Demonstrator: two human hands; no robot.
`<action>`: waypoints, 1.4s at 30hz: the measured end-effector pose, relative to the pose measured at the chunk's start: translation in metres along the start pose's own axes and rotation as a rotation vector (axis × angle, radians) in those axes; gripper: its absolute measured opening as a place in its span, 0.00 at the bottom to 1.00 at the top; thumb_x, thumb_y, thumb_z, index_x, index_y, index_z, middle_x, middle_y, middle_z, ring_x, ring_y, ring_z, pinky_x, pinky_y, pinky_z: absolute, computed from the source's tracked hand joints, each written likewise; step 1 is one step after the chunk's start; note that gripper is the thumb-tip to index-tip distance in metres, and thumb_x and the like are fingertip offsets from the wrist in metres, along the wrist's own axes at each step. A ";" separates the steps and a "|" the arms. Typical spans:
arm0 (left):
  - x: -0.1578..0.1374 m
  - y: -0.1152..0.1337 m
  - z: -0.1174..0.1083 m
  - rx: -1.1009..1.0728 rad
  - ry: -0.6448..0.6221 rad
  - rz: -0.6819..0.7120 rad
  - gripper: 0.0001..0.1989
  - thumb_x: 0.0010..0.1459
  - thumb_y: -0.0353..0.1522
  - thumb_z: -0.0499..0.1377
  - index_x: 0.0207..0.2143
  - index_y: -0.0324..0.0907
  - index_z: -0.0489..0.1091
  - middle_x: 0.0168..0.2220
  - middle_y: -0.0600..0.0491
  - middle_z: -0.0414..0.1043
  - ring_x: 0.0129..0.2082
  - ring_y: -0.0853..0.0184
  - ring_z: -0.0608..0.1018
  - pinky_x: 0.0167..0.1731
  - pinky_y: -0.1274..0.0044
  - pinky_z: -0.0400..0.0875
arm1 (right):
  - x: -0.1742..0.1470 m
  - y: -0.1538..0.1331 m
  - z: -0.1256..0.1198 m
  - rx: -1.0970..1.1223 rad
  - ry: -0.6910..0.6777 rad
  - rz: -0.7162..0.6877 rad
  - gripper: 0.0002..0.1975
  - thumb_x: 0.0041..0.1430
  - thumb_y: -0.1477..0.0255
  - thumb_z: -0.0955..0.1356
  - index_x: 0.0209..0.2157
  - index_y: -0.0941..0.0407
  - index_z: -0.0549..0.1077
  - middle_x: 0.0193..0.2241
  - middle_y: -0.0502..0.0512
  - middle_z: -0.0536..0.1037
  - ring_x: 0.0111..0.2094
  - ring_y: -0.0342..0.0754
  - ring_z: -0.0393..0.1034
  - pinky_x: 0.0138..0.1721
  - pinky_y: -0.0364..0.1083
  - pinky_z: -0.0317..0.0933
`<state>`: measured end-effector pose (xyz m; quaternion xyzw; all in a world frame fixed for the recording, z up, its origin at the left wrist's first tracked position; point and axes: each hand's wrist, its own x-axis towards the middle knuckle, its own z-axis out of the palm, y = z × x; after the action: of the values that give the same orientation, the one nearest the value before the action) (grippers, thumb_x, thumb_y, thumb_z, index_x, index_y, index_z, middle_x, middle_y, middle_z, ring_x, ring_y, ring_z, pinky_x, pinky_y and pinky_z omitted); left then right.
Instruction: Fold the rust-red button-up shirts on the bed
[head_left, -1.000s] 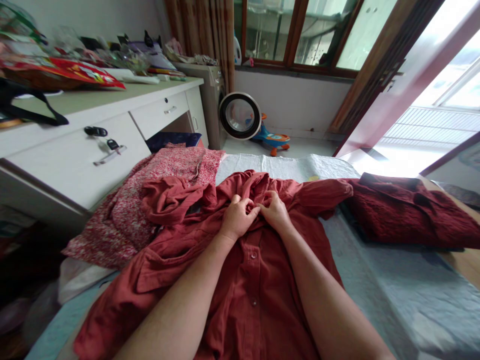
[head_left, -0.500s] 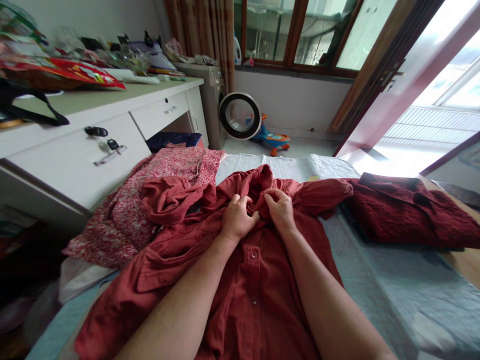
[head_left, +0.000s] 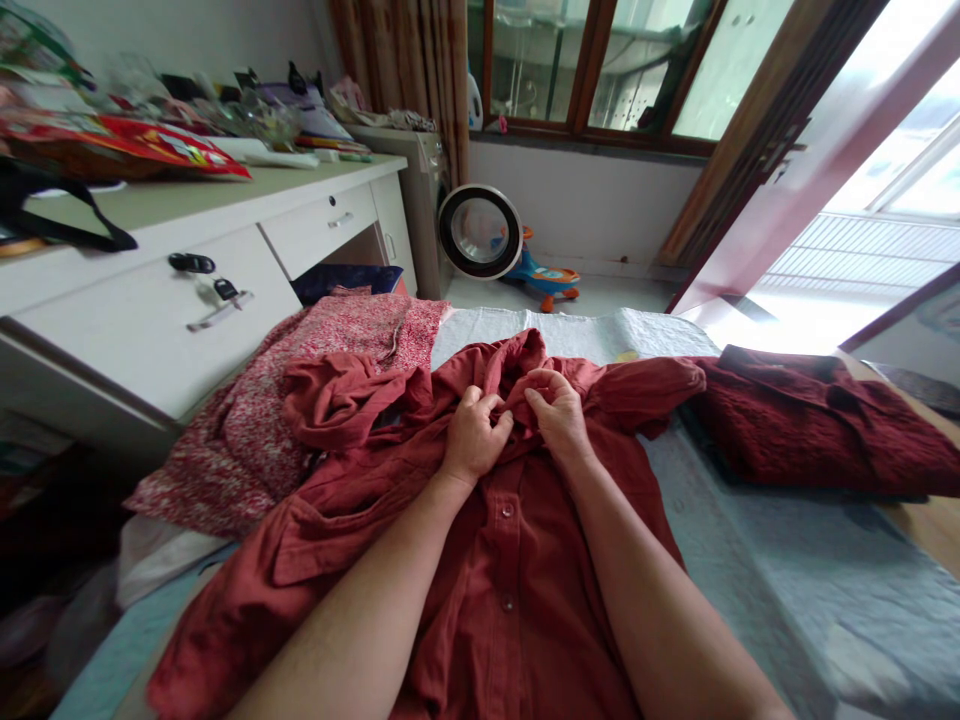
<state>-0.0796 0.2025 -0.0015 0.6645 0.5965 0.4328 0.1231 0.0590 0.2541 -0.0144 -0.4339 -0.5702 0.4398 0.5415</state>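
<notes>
Left hand (head_left: 471,435) and right hand (head_left: 561,420) at the neck of the red shirt (head_left: 559,570)

The shirt lies spread directly beneath both hands, its collar (head_left: 525,355) bunched between and just beyond them; the left hand is curled narrow, thumb close to its fingers, gripping cloth beside the opening; the right hand pinches the collar's near edge between thumb and fingers; the two hands are close together but apart. Below them, toward the person, runs a placket with two clear buttons (head_left: 508,510); to the right of the right hand a sleeve (head_left: 649,385) reaches out, its end touching a folded dark red garment (head_left: 817,425); left of the left hand lies a pink patterned cloth (head_left: 247,425), partly under the shirt; a pale blue sheet (head_left: 742,580) is beneath everything. Farther off, ahead and left of the hands, stands a cluttered desk (head_left: 127,275); straight ahead hang a round washer door (head_left: 480,232) and, behind it on the floor, a blue toy (head_left: 547,275).
</notes>
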 end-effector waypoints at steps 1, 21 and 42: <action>0.001 0.000 -0.001 -0.048 0.019 -0.008 0.04 0.57 0.30 0.57 0.30 0.42 0.71 0.33 0.53 0.62 0.35 0.66 0.72 0.41 0.75 0.69 | 0.000 0.000 0.000 -0.004 -0.002 -0.006 0.15 0.52 0.67 0.67 0.43 0.54 0.70 0.32 0.50 0.76 0.27 0.42 0.69 0.25 0.41 0.63; 0.000 0.001 -0.002 0.022 0.065 0.116 0.05 0.51 0.28 0.63 0.29 0.42 0.68 0.33 0.53 0.62 0.35 0.66 0.72 0.40 0.74 0.71 | -0.005 -0.008 -0.002 -0.347 -0.084 -0.241 0.16 0.47 0.79 0.61 0.35 0.54 0.75 0.34 0.53 0.75 0.35 0.48 0.70 0.39 0.47 0.66; 0.006 -0.011 -0.008 -0.283 -0.067 -0.011 0.13 0.51 0.24 0.55 0.40 0.42 0.71 0.39 0.52 0.67 0.40 0.65 0.74 0.47 0.72 0.71 | -0.003 -0.008 -0.007 -0.412 -0.153 -0.186 0.10 0.60 0.62 0.66 0.31 0.53 0.71 0.26 0.49 0.75 0.28 0.46 0.68 0.31 0.43 0.62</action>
<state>-0.0937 0.2083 -0.0013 0.6514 0.5287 0.4894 0.2377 0.0659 0.2493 -0.0071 -0.4459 -0.7249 0.2941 0.4349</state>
